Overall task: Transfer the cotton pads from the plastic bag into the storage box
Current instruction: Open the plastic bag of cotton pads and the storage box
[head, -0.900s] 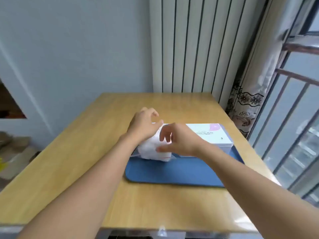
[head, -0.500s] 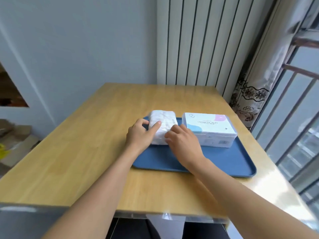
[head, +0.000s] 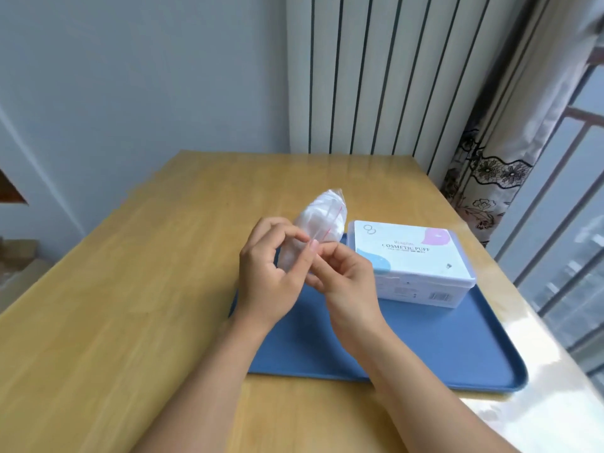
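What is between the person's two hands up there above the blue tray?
In the head view, the left hand and right hand pinch the sealed end of the plastic bag of cotton pads, held above the blue tray.

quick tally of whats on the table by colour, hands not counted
Blue: 1, the tray
White: 1, the storage box, lid on, standing on the tray
Clear: 1, the plastic bag of cotton pads, held above the tray, its top edge pinched by the left hand and the right hand
Total: 3
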The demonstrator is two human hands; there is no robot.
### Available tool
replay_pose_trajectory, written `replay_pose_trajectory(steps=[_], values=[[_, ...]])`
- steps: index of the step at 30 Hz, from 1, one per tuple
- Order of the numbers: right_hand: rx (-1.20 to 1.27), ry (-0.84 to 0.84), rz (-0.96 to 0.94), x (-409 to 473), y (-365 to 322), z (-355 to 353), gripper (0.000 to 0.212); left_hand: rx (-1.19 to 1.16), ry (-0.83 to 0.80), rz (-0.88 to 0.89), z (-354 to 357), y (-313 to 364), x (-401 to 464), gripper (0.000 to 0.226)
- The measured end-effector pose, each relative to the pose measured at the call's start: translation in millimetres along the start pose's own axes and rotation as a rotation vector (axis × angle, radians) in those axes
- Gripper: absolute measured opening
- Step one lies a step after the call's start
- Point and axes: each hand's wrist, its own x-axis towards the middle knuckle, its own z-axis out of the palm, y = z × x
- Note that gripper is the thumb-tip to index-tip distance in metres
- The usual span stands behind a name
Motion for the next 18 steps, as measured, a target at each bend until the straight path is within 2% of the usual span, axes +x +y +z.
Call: replay_pose_trajectory(steps=[3,6,10,13,18], values=[[0.041,0.004,0.042,-6.5,0.5,-0.6,0.019,0.038,-0.002,0.044,-0.4,0.8,-2.4,0.007],[-0.034,0.043,0.010,-15.0,1.4,-0.8,0.015,0.049,-0.007,0.074,-5.9,-1.4,-8.5,0.004],[-0.207,0.086,-0.065,-18.1,1.8,-4.8,0.009,0.076,-0.045,0.101,-15.1,-5.8,-16.5,0.011],[-0.228,0.105,-0.050,-17.5,2.2,-8.9,0.009,0.067,-0.124,0.102,-17.1,-7.2,-19.8,0.023],[-0.207,0.106,-0.043,-14.9,2.9,-12.9,0.012,0.063,-0.152,0.085,-15.3,-3.9,-20.6,0.024]])
